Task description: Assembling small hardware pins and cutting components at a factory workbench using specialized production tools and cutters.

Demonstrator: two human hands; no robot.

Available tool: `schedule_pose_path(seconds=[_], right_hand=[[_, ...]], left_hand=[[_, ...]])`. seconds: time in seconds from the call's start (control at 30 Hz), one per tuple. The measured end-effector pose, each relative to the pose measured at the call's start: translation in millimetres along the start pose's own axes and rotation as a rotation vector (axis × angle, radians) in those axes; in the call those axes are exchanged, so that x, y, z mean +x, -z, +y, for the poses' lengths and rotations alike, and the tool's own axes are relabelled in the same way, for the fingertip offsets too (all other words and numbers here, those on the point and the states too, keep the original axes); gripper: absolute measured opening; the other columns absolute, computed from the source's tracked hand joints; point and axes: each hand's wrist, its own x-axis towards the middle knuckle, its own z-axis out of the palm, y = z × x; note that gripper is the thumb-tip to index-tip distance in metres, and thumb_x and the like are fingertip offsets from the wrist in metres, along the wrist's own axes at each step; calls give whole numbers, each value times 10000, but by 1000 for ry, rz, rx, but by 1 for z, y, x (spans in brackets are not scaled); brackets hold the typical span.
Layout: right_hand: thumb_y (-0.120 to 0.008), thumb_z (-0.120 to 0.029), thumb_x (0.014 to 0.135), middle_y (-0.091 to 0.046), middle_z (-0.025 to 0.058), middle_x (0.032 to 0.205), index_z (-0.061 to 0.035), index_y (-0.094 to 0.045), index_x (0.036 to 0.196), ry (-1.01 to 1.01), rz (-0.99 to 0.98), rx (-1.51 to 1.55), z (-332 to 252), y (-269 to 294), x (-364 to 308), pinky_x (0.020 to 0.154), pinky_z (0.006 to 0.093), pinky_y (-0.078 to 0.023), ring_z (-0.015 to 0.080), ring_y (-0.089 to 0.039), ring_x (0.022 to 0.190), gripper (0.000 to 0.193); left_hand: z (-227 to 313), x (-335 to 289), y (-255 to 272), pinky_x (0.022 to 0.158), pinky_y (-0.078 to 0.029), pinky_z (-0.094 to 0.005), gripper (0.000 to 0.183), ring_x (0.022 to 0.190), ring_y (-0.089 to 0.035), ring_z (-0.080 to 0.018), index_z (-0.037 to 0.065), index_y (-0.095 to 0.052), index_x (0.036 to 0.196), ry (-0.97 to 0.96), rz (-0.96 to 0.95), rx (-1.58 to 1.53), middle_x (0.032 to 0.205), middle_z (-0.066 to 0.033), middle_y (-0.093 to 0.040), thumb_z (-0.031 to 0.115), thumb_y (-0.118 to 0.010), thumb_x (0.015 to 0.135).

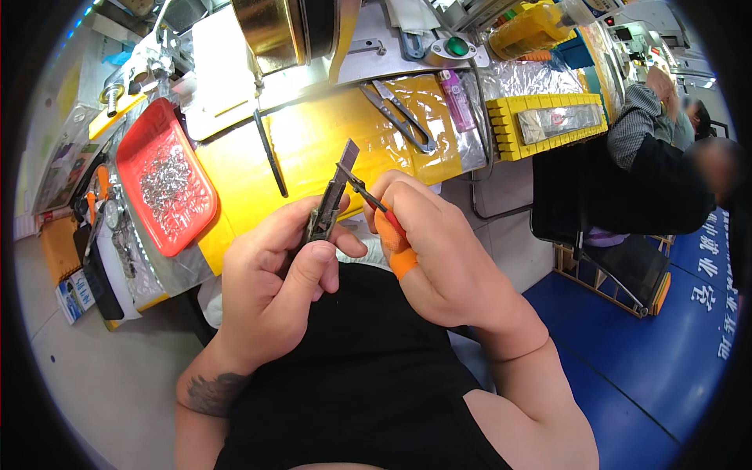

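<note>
My left hand [270, 286] is closed round a dark utility knife [334, 193], its segmented blade slid out and pointing up and away from me. My right hand [450, 251] grips small pliers [365, 193] with red handles. The tips of the pliers meet the side of the blade; whether they clamp it cannot be made out. Orange covers [395, 243] sit on fingers of the right hand. Both hands are raised in front of my black top, at the near edge of the workbench.
A red tray [166, 180] of small metal parts lies left on the yellow bench mat [243, 168]. Scissors [397, 116], a pink lighter [457, 100] and a ridged yellow block [547, 124] lie farther back. A person [666, 172] sits at the right beside a black chair [619, 274].
</note>
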Motion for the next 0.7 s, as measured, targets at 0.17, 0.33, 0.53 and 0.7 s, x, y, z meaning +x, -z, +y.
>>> schedule_pose_path(seconds=[0.17, 0.33, 0.53, 0.7], right_hand=[[-543, 138, 705, -481, 210, 865, 12, -439, 911, 39, -14, -139, -1, 4, -2, 612, 464, -406, 460, -504, 752, 263], [-537, 133, 716, -491, 200, 794, -8, -441, 876, 24, 35, -130, 2, 2, -4, 600, 467, -395, 457, -502, 723, 234], [-494, 123, 707, -464, 206, 721, -13, -415, 816, -2, 9, 30, 7, 3, -4, 573, 451, -339, 447, -445, 674, 191], [-442, 102, 710, -438, 175, 683, -12, -401, 794, -22, -56, 108, 7, -1, -3, 567, 419, -330, 389, -399, 633, 147]], left_hand=[[-2, 0, -3, 529, -417, -162, 392, 620, -555, -50, -85, -497, 1380, 33, -1, -45, 966, -148, -696, 130, -507, 1051], [-8, 0, -2, 501, -386, -161, 411, 563, -520, -45, -84, -481, 1381, 44, -51, -78, 954, -154, -685, 188, -478, 1073], [-17, -3, 2, 542, -398, -159, 360, 568, -486, -25, -73, -497, 1376, 1, -101, -154, 976, -107, -689, 106, -452, 1066], [-18, -8, 8, 546, -400, -160, 362, 570, -484, -26, -69, -500, 1376, -7, -121, -209, 967, -104, -685, 116, -448, 1069]])
